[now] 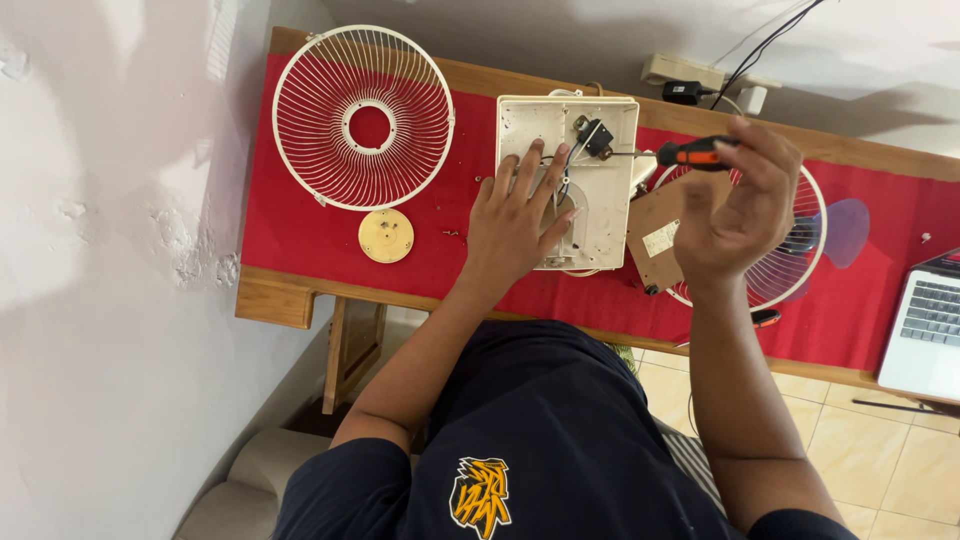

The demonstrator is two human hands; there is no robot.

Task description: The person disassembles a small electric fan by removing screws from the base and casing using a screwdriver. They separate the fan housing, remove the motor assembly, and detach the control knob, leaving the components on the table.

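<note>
A cream square fan base (608, 190) lies upside down on the red cloth, with wires and a small black switch part (597, 136) exposed near its far edge. My left hand (514, 222) rests flat on the base, fingers spread. My right hand (745, 208) grips a screwdriver (688, 153) with an orange and black handle; its thin shaft points left toward the black part.
A cream fan grille (363, 117) lies at the far left, with a round yellowish disc (386, 236) below it. A second grille (795, 262), a brown cardboard piece (660, 237) and a bluish blade (848, 230) sit under my right hand. A laptop (930, 335) is at right, a power strip (700, 75) behind the wooden table (272, 298).
</note>
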